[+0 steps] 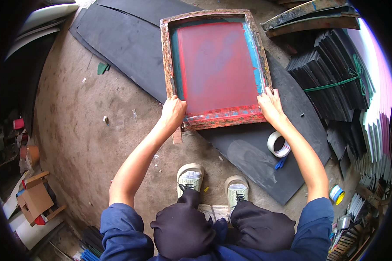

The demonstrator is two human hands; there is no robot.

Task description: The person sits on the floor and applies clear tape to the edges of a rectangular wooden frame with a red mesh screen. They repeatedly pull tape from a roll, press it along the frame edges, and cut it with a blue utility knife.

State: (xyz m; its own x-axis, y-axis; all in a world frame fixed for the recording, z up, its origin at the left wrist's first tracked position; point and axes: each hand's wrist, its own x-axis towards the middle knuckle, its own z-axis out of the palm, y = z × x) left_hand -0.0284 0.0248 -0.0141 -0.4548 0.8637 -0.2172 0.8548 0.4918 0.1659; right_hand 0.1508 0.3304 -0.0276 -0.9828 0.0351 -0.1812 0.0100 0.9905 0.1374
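Both my arms reach forward to a wooden screen-printing frame (217, 65), its mesh stained red with blue edges and its wood flaked and paint-spattered. My left hand (174, 112) is closed around the near left corner of the frame. On the near right side, my right hand (271, 105) grips the other rail. Beneath the frame lies a large black sheet (252, 161) on the floor; whether the frame touches it is hidden. A thin wooden strip (177, 135) sticks out below my left hand. A white tape roll (272, 142) sits on the sheet beside my right forearm.
Stacked black sheets (324, 74) tied with green cord (357, 74) stand at the right, near white and purple sheets (381, 130). A small blue item (280, 163) lies by the tape. A yellow-and-blue roll (336, 194) is at lower right. At left stands a cardboard box (37, 200).
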